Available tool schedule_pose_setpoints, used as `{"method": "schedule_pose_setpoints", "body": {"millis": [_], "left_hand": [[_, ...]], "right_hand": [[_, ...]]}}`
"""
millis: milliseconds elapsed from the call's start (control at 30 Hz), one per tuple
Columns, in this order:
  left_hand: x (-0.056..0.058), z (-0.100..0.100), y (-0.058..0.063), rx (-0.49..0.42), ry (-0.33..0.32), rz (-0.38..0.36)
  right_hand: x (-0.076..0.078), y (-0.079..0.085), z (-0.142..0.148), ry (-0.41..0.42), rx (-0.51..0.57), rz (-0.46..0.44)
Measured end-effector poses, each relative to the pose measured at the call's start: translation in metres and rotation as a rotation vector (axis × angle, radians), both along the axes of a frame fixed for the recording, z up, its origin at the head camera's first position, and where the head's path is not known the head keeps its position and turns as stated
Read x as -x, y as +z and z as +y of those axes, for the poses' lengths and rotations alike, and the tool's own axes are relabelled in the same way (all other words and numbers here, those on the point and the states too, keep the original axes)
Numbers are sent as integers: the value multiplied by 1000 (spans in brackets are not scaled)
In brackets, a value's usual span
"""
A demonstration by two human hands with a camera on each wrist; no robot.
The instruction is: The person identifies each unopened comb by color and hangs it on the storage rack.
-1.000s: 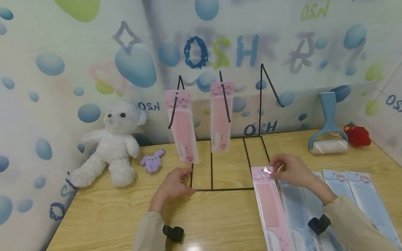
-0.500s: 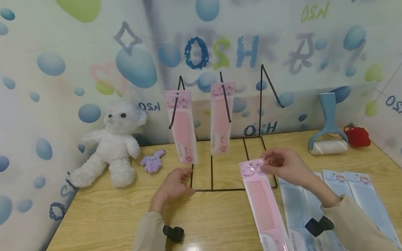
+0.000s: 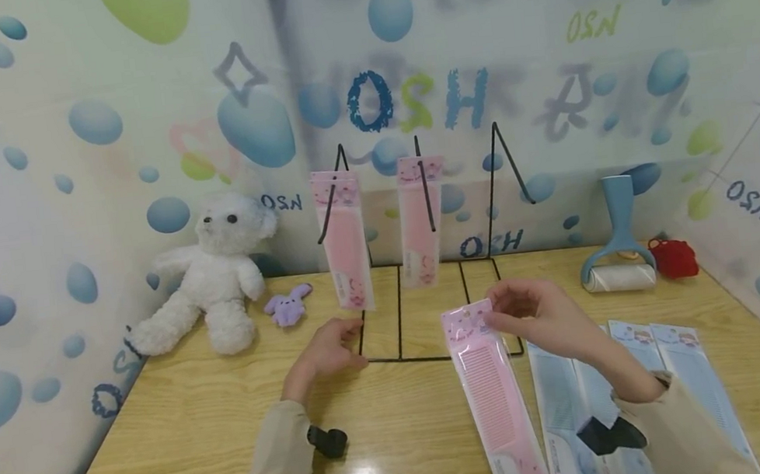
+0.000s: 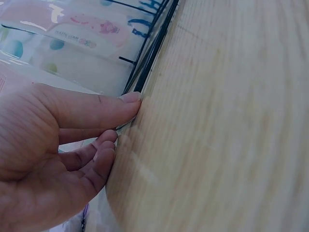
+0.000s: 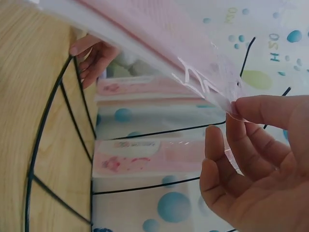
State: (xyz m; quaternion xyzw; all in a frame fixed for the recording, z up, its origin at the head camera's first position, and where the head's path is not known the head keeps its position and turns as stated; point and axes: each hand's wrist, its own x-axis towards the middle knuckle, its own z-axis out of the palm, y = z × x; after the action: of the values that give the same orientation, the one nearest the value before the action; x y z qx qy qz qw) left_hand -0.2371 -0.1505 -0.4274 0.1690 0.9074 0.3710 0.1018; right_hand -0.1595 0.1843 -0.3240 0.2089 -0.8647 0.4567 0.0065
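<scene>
Right hand (image 3: 547, 319) pinches the pink comb packet (image 3: 493, 396) by its top corner, thumb against fingers. Packet slants, top end in front of the black wire rack (image 3: 402, 359), left of the blue comb packets (image 3: 701, 380) lying on the bench (image 3: 187, 462). Left hand (image 3: 326, 350) grips the rack's front left base corner. Pink hanging packets (image 3: 348, 248) occupy the rack's left and middle arms.

Wall covering (image 3: 417, 98): "H2O" is showing mirrored in large letters, with smaller repeats. Pink comb packet (image 3: 493, 396): fine print is appearing too small to read.
</scene>
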Motion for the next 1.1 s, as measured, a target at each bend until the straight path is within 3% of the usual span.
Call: {"method": "schedule_pose_setpoints", "body": {"millis": [300, 500, 733, 1100], "left_hand": [[1, 1, -1, -12, 13, -7], [2, 2, -3, -15, 26, -18], [1, 2, -2, -21, 24, -21], [0, 1, -2, -10, 17, -8]], "right_hand": [[-12, 21, -1, 124, 115, 109], [-11, 33, -2, 150, 234, 183], [-4, 43, -9, 111, 247, 265], [9, 52, -16, 64, 208, 254]]}}
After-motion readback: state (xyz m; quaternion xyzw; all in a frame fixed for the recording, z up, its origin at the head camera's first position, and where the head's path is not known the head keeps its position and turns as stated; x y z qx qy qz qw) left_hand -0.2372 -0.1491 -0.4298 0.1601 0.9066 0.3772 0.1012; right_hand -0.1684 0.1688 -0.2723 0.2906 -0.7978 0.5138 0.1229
